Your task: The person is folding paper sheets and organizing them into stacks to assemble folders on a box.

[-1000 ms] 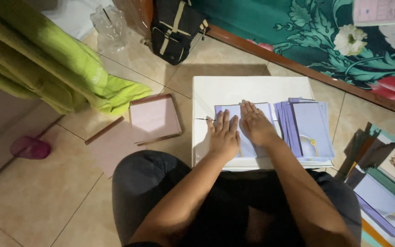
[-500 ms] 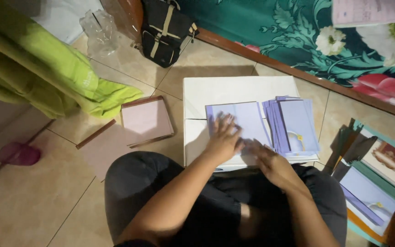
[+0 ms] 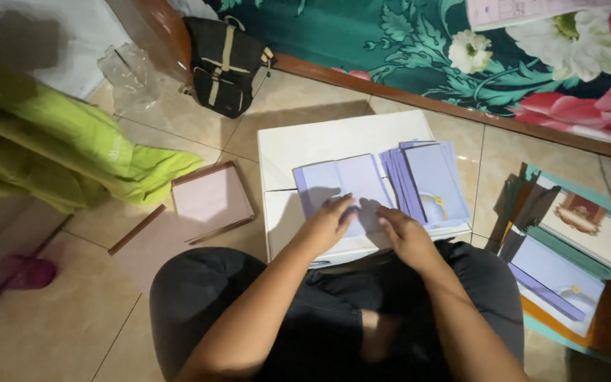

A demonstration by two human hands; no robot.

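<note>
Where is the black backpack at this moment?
In the head view, the black backpack lies on the tiled floor at upper left, beyond the white box, beside the crumpled clear plastic.

Both hands [image 3: 369, 226] hide the near edge of the lavender card [image 3: 341, 185].

Bare forearms, no sleeves in view, dark grey trousers [image 3: 206, 297].

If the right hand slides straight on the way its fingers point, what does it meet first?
The right hand points up and left across the lilac card, toward the left hand. It would likely meet those fingertips first; they look nearly touching.
</note>
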